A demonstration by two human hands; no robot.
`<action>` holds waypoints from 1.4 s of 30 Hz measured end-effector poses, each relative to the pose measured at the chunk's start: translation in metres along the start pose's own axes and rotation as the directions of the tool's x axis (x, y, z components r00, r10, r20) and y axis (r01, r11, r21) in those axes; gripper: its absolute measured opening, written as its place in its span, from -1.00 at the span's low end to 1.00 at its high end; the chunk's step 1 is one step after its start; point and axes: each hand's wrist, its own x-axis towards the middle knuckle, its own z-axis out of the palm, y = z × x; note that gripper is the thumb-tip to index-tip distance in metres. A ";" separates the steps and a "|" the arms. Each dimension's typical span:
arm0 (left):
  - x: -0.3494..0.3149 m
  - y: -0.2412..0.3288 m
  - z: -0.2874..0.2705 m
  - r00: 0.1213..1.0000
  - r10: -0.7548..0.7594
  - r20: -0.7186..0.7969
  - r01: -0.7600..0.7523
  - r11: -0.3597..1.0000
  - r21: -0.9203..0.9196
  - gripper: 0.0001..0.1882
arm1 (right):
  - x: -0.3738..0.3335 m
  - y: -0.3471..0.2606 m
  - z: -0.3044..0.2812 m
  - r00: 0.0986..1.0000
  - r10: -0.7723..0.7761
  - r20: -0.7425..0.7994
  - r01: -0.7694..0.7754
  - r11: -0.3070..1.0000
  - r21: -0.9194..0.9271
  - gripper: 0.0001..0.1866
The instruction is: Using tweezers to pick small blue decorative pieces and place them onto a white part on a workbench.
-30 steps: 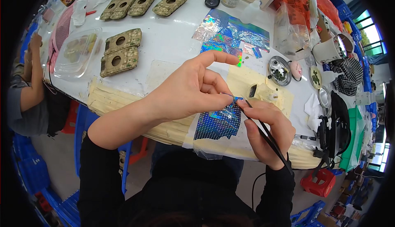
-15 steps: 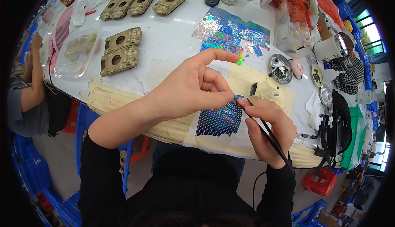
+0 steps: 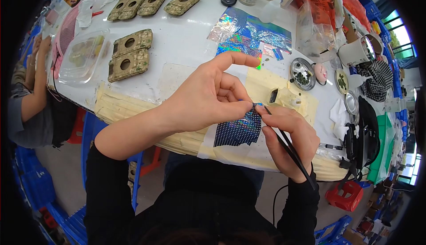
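Note:
A blue, shiny sticker sheet (image 3: pixel 238 133) patterned with rows of small dots hangs over a pale sheet of paper at the table's near edge. My left hand (image 3: pixel 208 89) pinches its upper edge between thumb and a finger, with the forefinger stretched out above. Black tweezers (image 3: pixel 289 146) lie through my right hand (image 3: pixel 290 139), which is closed round them. Their tips and my right fingertips meet the sheet's upper edge beside my left thumb. Any small piece at that spot is too hidden to make out.
Camouflage-painted model tank hulls (image 3: pixel 128 63) stand at the left and far left. Larger holographic sheets (image 3: pixel 253 32) lie beyond my hands. At right are a round metal dish (image 3: pixel 302 74) with dark bits and a black bag (image 3: pixel 369 134). A person (image 3: pixel 33 98) sits at far left.
The sticker sheet has shifted slightly right and its reflections differ. My right fingertips and the tweezers have moved a little. My left hand has barely moved.

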 end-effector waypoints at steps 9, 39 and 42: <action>0.004 -0.005 -0.004 0.998 -0.044 0.041 0.051 0.984 -0.172 -0.29 | -0.004 0.003 0.001 0.995 -0.060 -0.074 0.066 0.995 0.074 -0.70; 0.004 -0.005 -0.004 0.997 -0.056 0.056 0.066 0.977 -0.202 -0.28 | -0.005 0.001 -0.004 0.963 -0.261 0.062 0.268 0.920 -0.288 -0.63; 0.004 -0.005 -0.005 0.997 -0.044 0.067 0.058 0.976 -0.209 -0.28 | -0.004 0.001 -0.005 0.960 -0.271 0.065 0.278 0.912 -0.301 -0.64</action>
